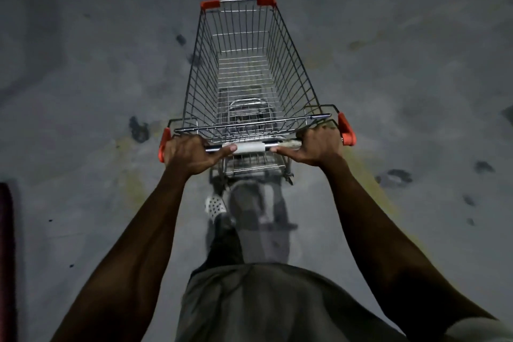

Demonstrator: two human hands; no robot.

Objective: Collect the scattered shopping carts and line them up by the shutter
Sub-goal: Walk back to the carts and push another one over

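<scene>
**Pushing half-blind across rough ground**

A white perforated shoe (213,204) lands just behind the empty silver wire shopping cart with orange corner guards (244,78) and could clip its rear frame. The left hand (188,155) and right hand (319,147) each curl their fingers round its chrome handle bar (249,147). Ahead, the dim, blotched concrete floor (83,91) may snag a caster and make the cart veer. No shutter is visible to aim for.

Grey stained concrete floor (83,91); shopping cart (249,86) standing on it, white shoe (213,204) behind.
</scene>
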